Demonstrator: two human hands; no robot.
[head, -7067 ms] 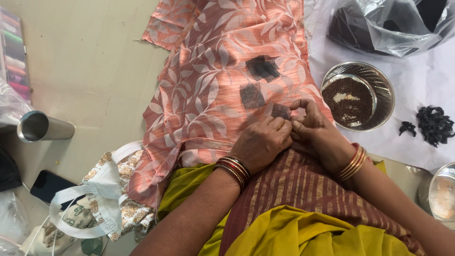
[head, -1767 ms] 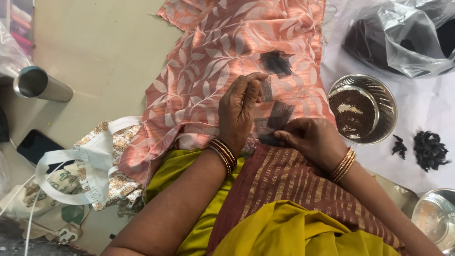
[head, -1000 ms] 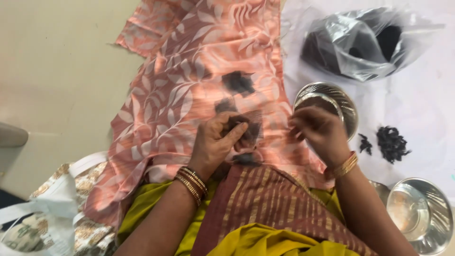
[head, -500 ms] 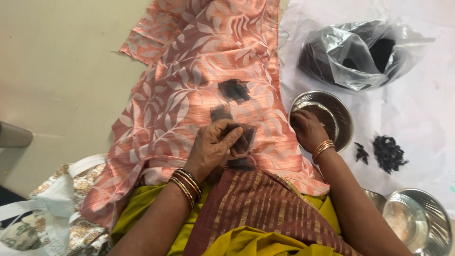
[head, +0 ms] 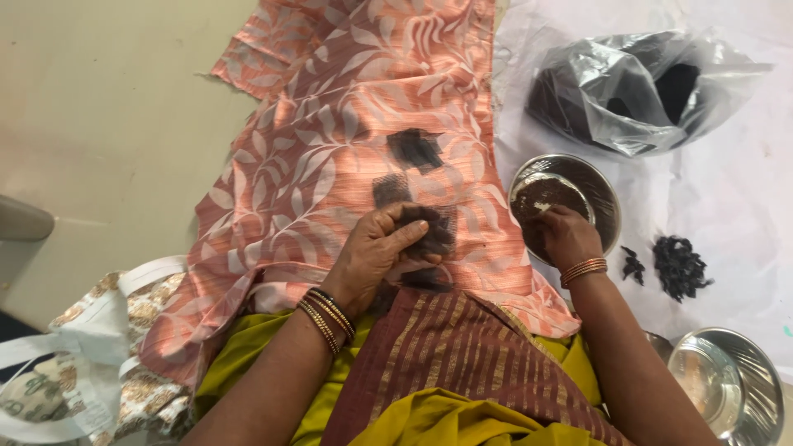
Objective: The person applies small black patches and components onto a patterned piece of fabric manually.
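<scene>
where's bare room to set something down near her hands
Free: the pale floor left of the peach cloth, and the white sheet between plastic bag and dark heap. Crowded: around the right hand in the steel bowl.

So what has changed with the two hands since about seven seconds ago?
The right hand left the peach leaf-print cloth and moved right to the steel bowl of dark paste, fingers dipping in. The left hand stayed on the cloth, now pressing a dark flattened piece. Two dark patches remain farther up the cloth.
</scene>
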